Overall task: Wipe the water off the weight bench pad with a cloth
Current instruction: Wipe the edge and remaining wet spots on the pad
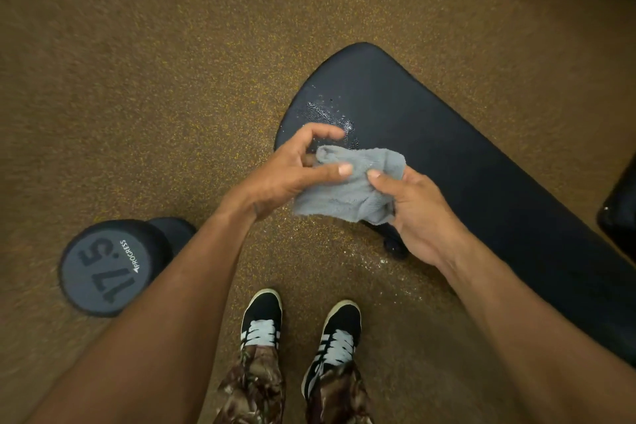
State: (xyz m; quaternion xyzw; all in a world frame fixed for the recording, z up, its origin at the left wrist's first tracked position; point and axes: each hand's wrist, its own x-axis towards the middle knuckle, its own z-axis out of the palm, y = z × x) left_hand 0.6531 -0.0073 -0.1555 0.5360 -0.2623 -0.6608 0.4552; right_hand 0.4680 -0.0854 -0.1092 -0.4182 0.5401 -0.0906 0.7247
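A black weight bench pad (464,155) runs from the centre toward the lower right. Water droplets (325,112) glisten on its near-left end. A small grey cloth (347,189) is bunched in the air just above that end of the pad, held between both hands. My left hand (292,172) pinches the cloth's left edge with thumb and fingers. My right hand (416,213) grips its right side, fingers curled into the fabric. The cloth hides part of the pad's edge and does not touch the wet patch.
A black dumbbell marked 75 (106,267) stands on end at the left on the brown speckled floor (137,79). My two black-and-white shoes (299,327) stand below the hands. A dark object (619,210) sits at the right edge. Wet specks (375,265) lie on the floor beside the bench.
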